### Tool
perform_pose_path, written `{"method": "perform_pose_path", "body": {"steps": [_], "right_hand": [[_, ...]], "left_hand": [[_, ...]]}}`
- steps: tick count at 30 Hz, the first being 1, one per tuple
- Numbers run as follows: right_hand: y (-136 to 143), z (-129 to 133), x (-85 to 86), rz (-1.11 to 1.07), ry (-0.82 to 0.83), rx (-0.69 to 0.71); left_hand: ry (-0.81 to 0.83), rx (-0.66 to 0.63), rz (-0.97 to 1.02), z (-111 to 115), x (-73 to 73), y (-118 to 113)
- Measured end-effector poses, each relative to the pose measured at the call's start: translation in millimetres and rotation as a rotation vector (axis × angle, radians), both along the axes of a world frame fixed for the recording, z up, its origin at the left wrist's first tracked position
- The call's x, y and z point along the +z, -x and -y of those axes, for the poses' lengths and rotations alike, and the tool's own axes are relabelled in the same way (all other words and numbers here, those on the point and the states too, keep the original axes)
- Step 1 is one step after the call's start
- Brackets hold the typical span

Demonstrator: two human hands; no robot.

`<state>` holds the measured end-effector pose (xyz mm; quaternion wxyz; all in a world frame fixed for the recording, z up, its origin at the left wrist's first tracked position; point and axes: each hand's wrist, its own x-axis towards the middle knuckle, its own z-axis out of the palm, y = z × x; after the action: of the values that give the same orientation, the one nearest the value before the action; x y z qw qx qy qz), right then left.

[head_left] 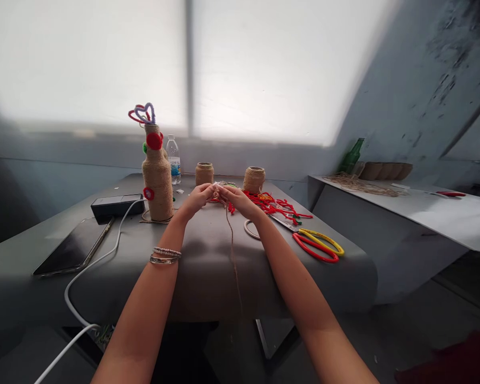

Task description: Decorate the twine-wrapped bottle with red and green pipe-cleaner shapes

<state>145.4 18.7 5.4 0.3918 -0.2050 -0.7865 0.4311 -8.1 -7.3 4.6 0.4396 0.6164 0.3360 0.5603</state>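
Observation:
My left hand (pixel 199 200) and my right hand (pixel 237 198) meet over the middle of the table, fingertips pinched together. Between them is a piece of brown twine (pixel 231 240), whose loose end hangs down past the table's front edge. The part at my fingertips looks looped or bunched, too small to make out fully. Just beyond my right hand lies a heap of red yarn pieces (pixel 264 201). Two twine-wrapped jars (pixel 204 174) stand upright behind my hands. Left of my left hand stands a twine-wrapped bottle (pixel 157 184) with red and green decorations and pipe-cleaner hearts (pixel 144 113).
Scissors (pixel 316 245) with red and yellow handles lie right of my right forearm, near a roll of tape (pixel 251 229). A phone (pixel 74 248), a black box (pixel 116 205) and a white cable (pixel 118 240) occupy the left. A side table (pixel 416 205) holds a green bottle (pixel 351 156).

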Motion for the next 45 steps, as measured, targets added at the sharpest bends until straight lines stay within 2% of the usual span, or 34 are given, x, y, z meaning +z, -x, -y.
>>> {"method": "perform_pose_path", "body": {"steps": [6, 14, 20, 22, 30, 34, 37, 45], "right_hand": [[4, -13, -10.4, -0.095, 0.02, -0.063], [10, -2, -6.5, -0.163, 0.125, -0.02], [7, 4, -2.9, -0.102, 0.403, 0.121], [7, 5, -2.3, -0.131, 0.434, 0.109], [15, 6, -6.0, -0.337, 0.399, -0.021], [16, 6, -8.4, -0.284, 0.43, -0.061], [15, 5, -8.1, -0.25, 0.376, -0.113], [17, 8, -6.2, -0.162, 0.239, -0.144]], "left_hand": [[0.029, -0.007, -0.029, 2, 2.4, -1], [0.036, -0.04, -0.067, -6, -4.7, 2], [0.04, -0.018, -0.047, -8, -6.7, 4], [0.041, -0.017, -0.028, -8, -7.5, 4], [0.097, -0.012, 0.012, 3, 2.5, -6], [0.083, 0.038, 0.024, 8, 6.4, -11], [0.064, 0.07, 0.01, 9, 7.0, -12], [0.032, 0.0, -0.028, 10, 7.2, -9]]}}
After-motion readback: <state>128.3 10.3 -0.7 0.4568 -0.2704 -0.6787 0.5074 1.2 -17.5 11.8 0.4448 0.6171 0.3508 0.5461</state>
